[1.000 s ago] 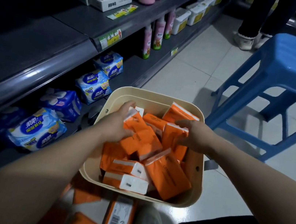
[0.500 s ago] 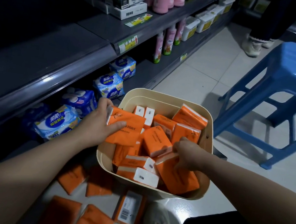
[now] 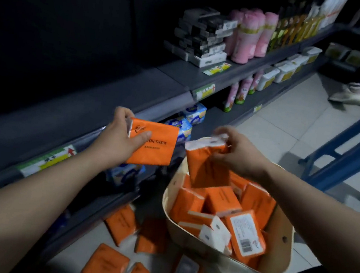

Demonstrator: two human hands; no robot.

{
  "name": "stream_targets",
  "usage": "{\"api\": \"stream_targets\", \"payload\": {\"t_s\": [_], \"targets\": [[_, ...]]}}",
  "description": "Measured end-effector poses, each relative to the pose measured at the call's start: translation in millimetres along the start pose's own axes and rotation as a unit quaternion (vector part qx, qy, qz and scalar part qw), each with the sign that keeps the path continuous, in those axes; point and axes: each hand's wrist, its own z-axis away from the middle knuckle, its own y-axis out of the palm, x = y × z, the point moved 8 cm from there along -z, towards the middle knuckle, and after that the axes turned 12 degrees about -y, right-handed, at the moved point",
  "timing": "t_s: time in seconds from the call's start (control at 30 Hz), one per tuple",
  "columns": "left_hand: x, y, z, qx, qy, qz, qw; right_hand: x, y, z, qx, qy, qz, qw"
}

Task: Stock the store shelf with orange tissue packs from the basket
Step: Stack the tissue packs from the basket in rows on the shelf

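Left hand (image 3: 120,137): thumb and fingers curled round one orange tissue pack (image 3: 156,150), held flat, printed face up, before the edge of the dark shelf (image 3: 59,123). Right hand (image 3: 240,156): fingers pinching the white end of a second orange pack (image 3: 206,169), which hangs above the cream basket (image 3: 276,251) holding many more; loose packs (image 3: 121,223) lie on the floor (image 3: 291,134) beside the basket
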Motion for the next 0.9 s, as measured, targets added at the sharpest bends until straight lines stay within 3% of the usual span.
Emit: {"api": "stream_targets", "payload": {"t_s": [0.23,0.47,0.6,0.73,0.9], "targets": [[25,-126,13,-0.085,-0.033,-0.006,0.996,90,28,-45,-0.071,-0.023,-0.145,0.987],[72,-251,23,-0.197,-0.066,-0.099,0.973,191,92,-99,-0.047,-0.043,-0.15,0.987],[109,-298,14,-0.195,-0.139,-0.151,0.959,235,134,-121,0.009,-0.025,-0.185,0.982],[140,-322,1,-0.188,-0.172,-0.124,0.959,262,168,-136,0.054,-0.03,-0.203,0.977],[171,-325,-19,-0.172,-0.186,-0.151,0.956,280,188,-152,0.043,-0.061,-0.145,0.987]]}}
